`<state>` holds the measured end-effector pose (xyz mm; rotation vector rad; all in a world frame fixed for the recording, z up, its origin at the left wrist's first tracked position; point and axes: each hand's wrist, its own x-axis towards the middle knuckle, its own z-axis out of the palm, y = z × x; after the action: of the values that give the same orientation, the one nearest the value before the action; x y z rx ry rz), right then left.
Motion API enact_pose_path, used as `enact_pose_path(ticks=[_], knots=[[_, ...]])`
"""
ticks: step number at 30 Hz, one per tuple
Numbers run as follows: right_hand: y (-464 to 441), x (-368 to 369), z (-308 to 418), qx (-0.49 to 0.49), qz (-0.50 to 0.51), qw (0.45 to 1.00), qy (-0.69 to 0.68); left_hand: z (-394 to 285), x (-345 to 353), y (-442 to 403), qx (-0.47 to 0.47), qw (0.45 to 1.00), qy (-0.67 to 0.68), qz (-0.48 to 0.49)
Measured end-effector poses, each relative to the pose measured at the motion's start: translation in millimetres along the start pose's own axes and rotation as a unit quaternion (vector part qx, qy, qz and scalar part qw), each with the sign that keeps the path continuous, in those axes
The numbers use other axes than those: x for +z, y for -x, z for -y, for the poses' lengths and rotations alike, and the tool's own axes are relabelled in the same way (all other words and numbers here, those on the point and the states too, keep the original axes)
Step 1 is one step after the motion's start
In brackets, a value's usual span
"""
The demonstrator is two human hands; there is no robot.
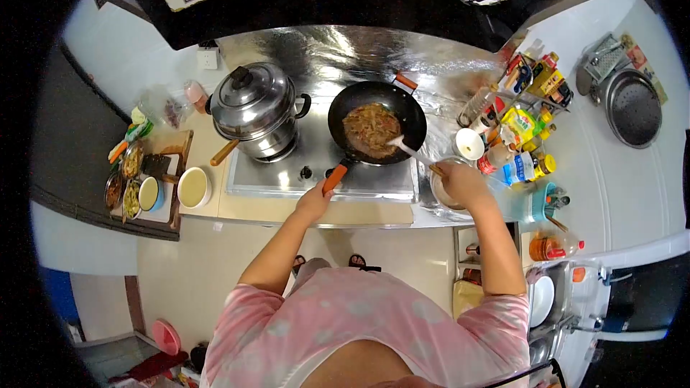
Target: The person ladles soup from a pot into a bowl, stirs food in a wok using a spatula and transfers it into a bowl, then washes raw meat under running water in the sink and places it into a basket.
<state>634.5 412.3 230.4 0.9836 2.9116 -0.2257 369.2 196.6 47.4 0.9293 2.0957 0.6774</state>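
Note:
A black wok (412, 111) stands on the right side of the metal stove, with brown, shredded-looking food (371, 129) in it. My left hand (314, 202) is closed round the wok's orange handle (335, 177) at the stove's front edge. In my right hand (462, 183) is a spatula (418, 155) with a pale blade, which reaches the food at the wok's lower right. A metal bowl (444, 192) sits partly hidden under my right hand. Left of the wok is a lidded steel steamer pot (254, 111).
Seasoning bottles (496, 158) and a small white bowl (468, 144) stand right of the wok. At the left, a wooden board (176, 205) holds several bowls of food beside a white bowl (195, 187). The range hood (323, 18) overhangs the back. A sink (553, 316) is lower right.

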Motion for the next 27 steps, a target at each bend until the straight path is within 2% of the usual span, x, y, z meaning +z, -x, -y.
enact_pose_path(ticks=[2, 3, 6, 7, 10, 14, 16, 18, 21, 24, 27], knots=[[2.3, 2.0, -3.4, -0.022, 0.065, 0.997, 0.015, -6.7, -6.0, 3.6, 0.002, 1.000, -0.005, 0.007], [-0.7, 23.2, -6.7, -0.031, 0.060, 0.998, -0.003, -4.6, -5.8, 2.9, -0.001, 1.000, -0.004, 0.007], [-21.1, 45.5, 19.7, 0.086, 0.055, 0.994, -0.047, 0.6, -3.8, -5.2, -0.003, 1.000, 0.020, 0.012], [-30.7, 61.6, 12.3, 0.080, -0.001, 0.989, -0.122, 1.9, -3.6, -4.5, -0.004, 0.999, 0.040, 0.015], [-60.0, 95.3, -2.8, 0.060, -0.085, 0.966, -0.237, 7.3, -0.6, -7.8, -0.006, 0.997, 0.073, 0.010], [-77.6, 126.8, 5.7, 0.077, -0.112, 0.967, -0.215, 4.5, -5.1, -5.3, -0.010, 0.999, 0.049, 0.016], [-75.5, 130.2, 8.4, 0.084, -0.071, 0.979, -0.170, -6.4, -14.3, 1.8, -0.014, 0.998, 0.048, 0.034], [-66.0, 119.7, 0.2, 0.057, -0.057, 0.989, -0.127, -11.8, -20.5, 3.1, -0.011, 0.998, 0.031, 0.048], [-34.4, 27.6, 15.6, 0.058, 0.005, 0.998, 0.019, -11.9, -25.1, 2.3, 0.008, 0.998, -0.016, 0.057], [-17.6, -10.9, 4.7, 0.062, 0.018, 0.996, 0.059, -5.4, -21.2, -0.9, 0.042, 0.996, -0.048, 0.058], [-14.5, -45.5, 26.7, 0.064, 0.084, 0.990, 0.094, 6.5, -16.5, -9.4, 0.056, 0.995, -0.058, 0.052]])
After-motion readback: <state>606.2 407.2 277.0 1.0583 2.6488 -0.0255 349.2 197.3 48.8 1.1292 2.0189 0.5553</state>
